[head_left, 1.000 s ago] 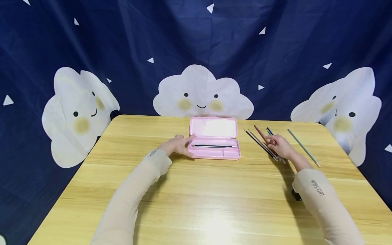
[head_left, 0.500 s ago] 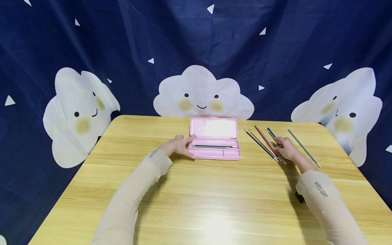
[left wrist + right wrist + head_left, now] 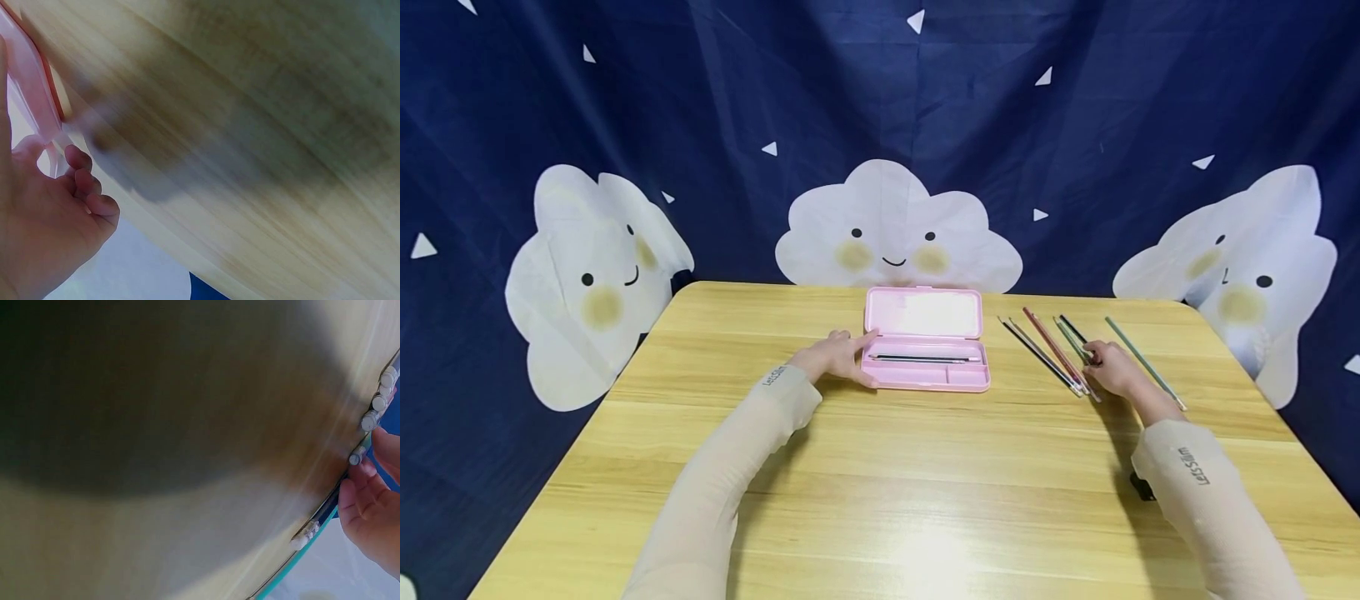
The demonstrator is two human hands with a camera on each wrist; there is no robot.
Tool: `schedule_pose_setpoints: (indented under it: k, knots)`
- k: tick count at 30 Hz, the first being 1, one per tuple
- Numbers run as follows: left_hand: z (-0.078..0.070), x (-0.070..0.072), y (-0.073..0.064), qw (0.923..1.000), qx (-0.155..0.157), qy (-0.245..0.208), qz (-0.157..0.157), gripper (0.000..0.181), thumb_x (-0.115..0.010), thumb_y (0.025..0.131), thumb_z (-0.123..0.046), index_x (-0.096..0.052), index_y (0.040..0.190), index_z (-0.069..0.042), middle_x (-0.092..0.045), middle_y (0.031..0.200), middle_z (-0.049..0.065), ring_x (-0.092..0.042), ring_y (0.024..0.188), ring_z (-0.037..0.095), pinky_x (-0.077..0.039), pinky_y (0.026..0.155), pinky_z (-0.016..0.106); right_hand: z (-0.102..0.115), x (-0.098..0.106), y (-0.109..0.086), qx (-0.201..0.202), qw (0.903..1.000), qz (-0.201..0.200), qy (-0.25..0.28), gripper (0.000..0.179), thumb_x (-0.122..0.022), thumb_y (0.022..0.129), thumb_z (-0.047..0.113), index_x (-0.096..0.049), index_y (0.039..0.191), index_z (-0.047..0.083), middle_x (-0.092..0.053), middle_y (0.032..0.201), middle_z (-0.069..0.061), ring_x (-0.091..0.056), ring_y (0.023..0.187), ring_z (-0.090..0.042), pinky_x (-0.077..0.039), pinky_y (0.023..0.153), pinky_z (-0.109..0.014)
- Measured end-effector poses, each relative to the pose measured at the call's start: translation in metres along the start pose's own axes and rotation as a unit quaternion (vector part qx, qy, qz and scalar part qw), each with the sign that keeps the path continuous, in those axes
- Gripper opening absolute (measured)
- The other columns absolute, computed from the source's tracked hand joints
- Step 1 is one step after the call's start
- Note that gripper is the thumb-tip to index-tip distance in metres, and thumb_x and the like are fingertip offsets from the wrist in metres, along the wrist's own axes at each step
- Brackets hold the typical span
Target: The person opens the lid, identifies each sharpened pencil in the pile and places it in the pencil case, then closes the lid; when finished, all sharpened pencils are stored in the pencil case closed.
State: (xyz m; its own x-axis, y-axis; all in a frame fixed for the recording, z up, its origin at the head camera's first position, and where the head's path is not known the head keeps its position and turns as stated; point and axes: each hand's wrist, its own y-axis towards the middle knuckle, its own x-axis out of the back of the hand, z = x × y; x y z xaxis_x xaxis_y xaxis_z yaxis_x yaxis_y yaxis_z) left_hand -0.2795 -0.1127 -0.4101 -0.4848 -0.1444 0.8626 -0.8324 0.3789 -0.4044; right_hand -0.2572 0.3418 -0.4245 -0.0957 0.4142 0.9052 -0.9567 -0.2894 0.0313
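The pink pencil case lies with its lid up at the table's back, pencils in its long compartment. My left hand holds the case's left end, thumb at the front corner and index finger near the hinge; in the left wrist view its other fingers curl loosely. To the right, my right hand pinches at a dark pencil beside a green pencil. In the right wrist view, one eraser end shows between thumb and fingers, and a dark pencil's white eraser sticks out below them.
Several pencils, among them a red one, lie slantwise left of my right hand. A separate teal pencil lies to its right. The wooden table ends at a dark blue curtain with cloud faces.
My right hand has shifted right, away from the red pencil to the dark and green ones. The dark pencil now lies right of the green one. My left hand and the case stay put.
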Motion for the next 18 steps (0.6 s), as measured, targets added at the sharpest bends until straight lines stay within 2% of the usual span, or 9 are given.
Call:
schedule_pose_setpoints:
  k: [7,14,18]
  knots:
    - [-0.0005,0.0007,-0.0009,1.0000,0.002,-0.004,0.004,0.103,-0.067,0.068,-0.062,-0.008,0.147,-0.032,-0.016,0.146,0.026,-0.015,0.135,0.036,-0.023,0.103,0.056,-0.0025,-0.0002,-0.0018,-0.006,0.9993,-0.005,-0.037,0.028,-0.059,0.077,-0.006,-0.049,0.100,-0.018,-0.056,0.078,-0.029,-0.054,0.077,-0.042,-0.043,0.073,-0.052]
    - [-0.0002,0.0006,0.0000,1.0000,0.005,0.000,0.003,0.103,-0.066,0.068,-0.063,-0.008,0.147,-0.033,-0.016,0.147,0.026,-0.014,0.135,0.036,-0.024,0.102,0.057,0.0003,0.0026,-0.0011,-0.032,0.9978,0.028,-0.051,0.030,-0.051,0.078,-0.005,-0.047,0.105,-0.018,-0.055,0.092,-0.037,-0.052,0.089,-0.051,-0.042,0.079,-0.054]
    - [-0.0004,0.0002,0.0000,1.0000,0.006,0.002,0.005,0.104,-0.066,0.067,-0.064,-0.008,0.147,-0.033,-0.016,0.147,0.026,-0.013,0.136,0.036,-0.023,0.103,0.057,-0.0002,0.0020,-0.0010,-0.025,0.9984,0.030,-0.040,0.029,-0.050,0.079,-0.007,-0.046,0.105,-0.019,-0.055,0.090,-0.035,-0.053,0.086,-0.049,-0.042,0.077,-0.053]
